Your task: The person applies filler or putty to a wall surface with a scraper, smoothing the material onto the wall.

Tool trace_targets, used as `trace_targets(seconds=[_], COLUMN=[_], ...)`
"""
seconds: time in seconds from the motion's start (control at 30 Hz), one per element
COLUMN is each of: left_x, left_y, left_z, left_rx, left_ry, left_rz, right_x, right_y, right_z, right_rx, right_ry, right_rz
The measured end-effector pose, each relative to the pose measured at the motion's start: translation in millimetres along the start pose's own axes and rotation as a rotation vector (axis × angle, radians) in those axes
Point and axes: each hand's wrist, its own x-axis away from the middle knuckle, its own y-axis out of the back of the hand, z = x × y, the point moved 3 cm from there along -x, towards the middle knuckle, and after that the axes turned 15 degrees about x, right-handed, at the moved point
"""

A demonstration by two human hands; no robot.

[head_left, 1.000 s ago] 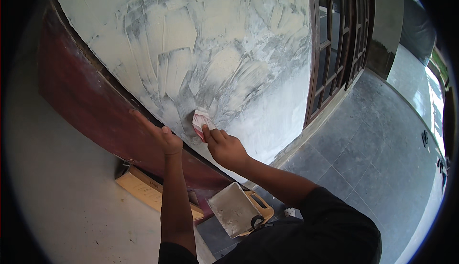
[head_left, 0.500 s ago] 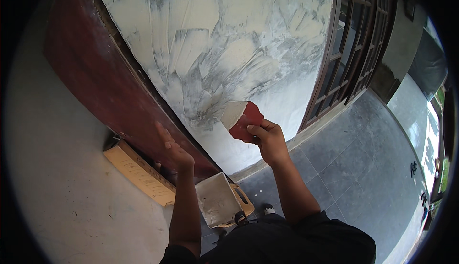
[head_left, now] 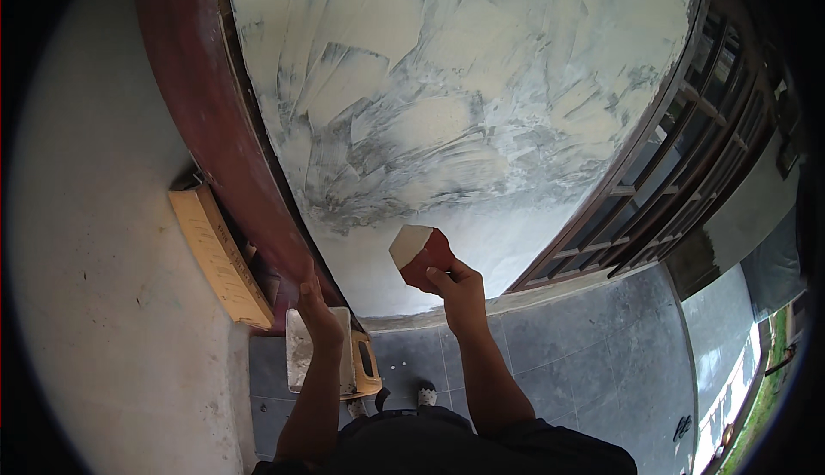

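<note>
A person's right hand (head_left: 460, 290) grips a red putty scraper (head_left: 418, 256) just off the half-skimmed wall (head_left: 447, 105) (grey patches remain), while the left hand (head_left: 316, 307), seemingly empty, hovers over a putty-filled container (head_left: 301, 350), so reloading or spreading looks due.

Our left hand (head_left: 316, 312) covers part of the white putty-smeared tray (head_left: 301, 350) on the yellow plastic stool (head_left: 368, 370). Our right hand (head_left: 460, 290) hides the handle of the red flat-bladed putty scraper (head_left: 417, 251). Our torso blocks most of our feet, and the dark rim cuts off the brown wooden window grille (head_left: 687, 157).
</note>
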Motion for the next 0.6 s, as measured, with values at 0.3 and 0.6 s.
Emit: trace_targets(seconds=[0.3,0.6], left_x=[23,25], left_y=[-61,-71], left_z=[1,-12], left_rx=[-0.038,0.015], left_ry=[0.091,0.054], left_rz=[0.018,0.011], right_x=[-27,-93], right_y=[43,2], right_z=[123,150], right_rx=[1.132,1.833], right_ry=[1.095,1.777], right_rz=[-0.514,-0.777])
